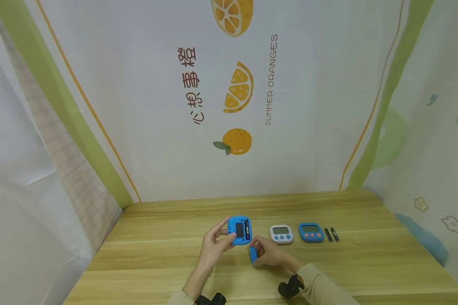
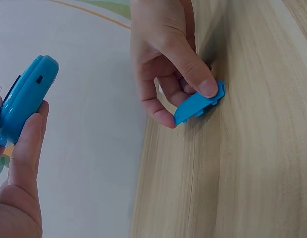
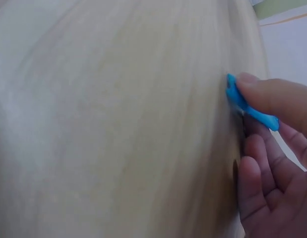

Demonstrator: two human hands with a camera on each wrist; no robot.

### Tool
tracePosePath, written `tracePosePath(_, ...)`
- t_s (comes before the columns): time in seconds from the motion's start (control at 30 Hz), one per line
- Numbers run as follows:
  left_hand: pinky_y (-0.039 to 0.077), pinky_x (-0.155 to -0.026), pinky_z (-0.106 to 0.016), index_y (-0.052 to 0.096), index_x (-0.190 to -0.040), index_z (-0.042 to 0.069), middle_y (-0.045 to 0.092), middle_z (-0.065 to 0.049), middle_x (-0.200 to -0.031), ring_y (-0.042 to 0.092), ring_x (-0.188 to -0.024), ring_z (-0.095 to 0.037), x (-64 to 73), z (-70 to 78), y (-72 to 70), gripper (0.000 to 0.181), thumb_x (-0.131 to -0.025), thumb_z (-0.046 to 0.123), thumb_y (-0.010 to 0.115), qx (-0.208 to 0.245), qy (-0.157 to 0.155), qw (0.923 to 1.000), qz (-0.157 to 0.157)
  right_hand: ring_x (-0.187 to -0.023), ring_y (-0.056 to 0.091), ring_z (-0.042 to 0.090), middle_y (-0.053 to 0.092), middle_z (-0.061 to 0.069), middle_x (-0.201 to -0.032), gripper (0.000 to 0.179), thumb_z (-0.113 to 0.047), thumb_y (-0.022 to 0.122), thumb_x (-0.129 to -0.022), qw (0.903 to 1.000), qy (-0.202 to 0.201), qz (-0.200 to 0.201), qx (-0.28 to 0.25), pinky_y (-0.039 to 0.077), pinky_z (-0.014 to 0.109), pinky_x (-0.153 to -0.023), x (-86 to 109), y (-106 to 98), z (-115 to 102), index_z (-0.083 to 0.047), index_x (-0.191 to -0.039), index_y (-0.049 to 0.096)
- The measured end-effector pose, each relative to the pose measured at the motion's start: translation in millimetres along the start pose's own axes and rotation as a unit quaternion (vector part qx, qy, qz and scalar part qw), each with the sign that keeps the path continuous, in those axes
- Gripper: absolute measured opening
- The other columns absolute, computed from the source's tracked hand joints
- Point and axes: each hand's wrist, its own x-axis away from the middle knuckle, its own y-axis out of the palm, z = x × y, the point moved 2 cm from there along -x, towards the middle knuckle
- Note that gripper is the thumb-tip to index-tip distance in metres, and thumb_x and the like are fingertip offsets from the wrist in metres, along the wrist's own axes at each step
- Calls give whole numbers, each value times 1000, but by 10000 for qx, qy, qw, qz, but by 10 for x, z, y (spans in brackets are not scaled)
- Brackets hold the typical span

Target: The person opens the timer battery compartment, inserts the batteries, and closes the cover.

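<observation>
My left hand holds up a blue digital timer, its back turned toward the head camera. Along the right side of that back runs an uncovered battery slot, with a dark battery lying in it. Only the timer's edge shows in the left wrist view. Just to the right and lower, my right hand pinches a small blue battery cover between thumb and fingers. The cover is tilted, apart from the timer and close over the wooden table. Small tabs show along its edge in the left wrist view.
Right of the hands, a white timer and a blue timer with orange buttons lie face up on the wooden table. Beside them lie two dark batteries. A printed curtain hangs behind the table's far edge.
</observation>
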Motion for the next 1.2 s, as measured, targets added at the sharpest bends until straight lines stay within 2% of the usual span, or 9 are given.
tracePosePath(0.17,53,-71,-33,37,-133,2,54,-13,-91,64,-76,-20,8,5,-11,54,-85,11,60,-33,72,10000,-13,-74,53,16,59,6,-87,34,0,68,-74,9996,-38,-43,-284,47,24,-64,12,-23,25,-2,-103,51)
tracePosePath(0.37,53,-71,-32,38,-133,3,55,-13,-91,64,-76,-20,13,-10,-24,54,-85,11,60,-15,43,10000,38,-71,55,15,59,6,-81,25,0,61,-80,9978,-95,9,-660,48,23,-59,44,-74,39,1,-103,54)
tracePosePath(0.53,53,-71,-32,40,-133,5,55,-14,-91,64,-76,-20,17,-32,-42,53,-84,11,61,3,13,10000,98,-70,54,15,55,5,-82,24,-2,57,-84,9972,-96,157,-727,50,25,-57,67,-118,11,3,-107,53)
tracePosePath(0.77,54,-69,-32,40,-133,5,53,-21,-94,64,-74,-20,20,-51,-52,54,-84,11,61,-22,66,9999,113,-67,57,16,55,8,-85,27,-2,53,-87,9951,-478,330,-798,54,32,-58,122,-220,-183,4,-112,49)
tracePosePath(0.97,53,-71,-35,40,-133,5,53,-22,-94,64,-74,-20,20,-70,-53,54,-84,11,61,-44,53,9999,124,-71,59,15,55,9,-85,31,-1,54,-86,9905,-732,382,-1103,55,35,-64,184,-352,-363,7,-116,47)
tracePosePath(1.1,53,-71,-34,39,-133,5,54,-20,-94,64,-73,-19,23,-78,-61,54,-84,10,60,21,10,9999,99,-73,59,16,54,10,-86,33,-4,54,-87,9864,-690,474,-1411,55,35,-66,229,-440,-489,7,-117,45)
tracePosePath(1.2,53,-71,-34,38,-133,3,54,-18,-93,64,-73,-19,41,-26,-46,53,-85,7,59,49,-69,9999,78,-75,58,16,54,10,-87,35,-7,55,-87,9830,-639,573,-1622,54,38,-69,244,-476,-564,7,-118,45)
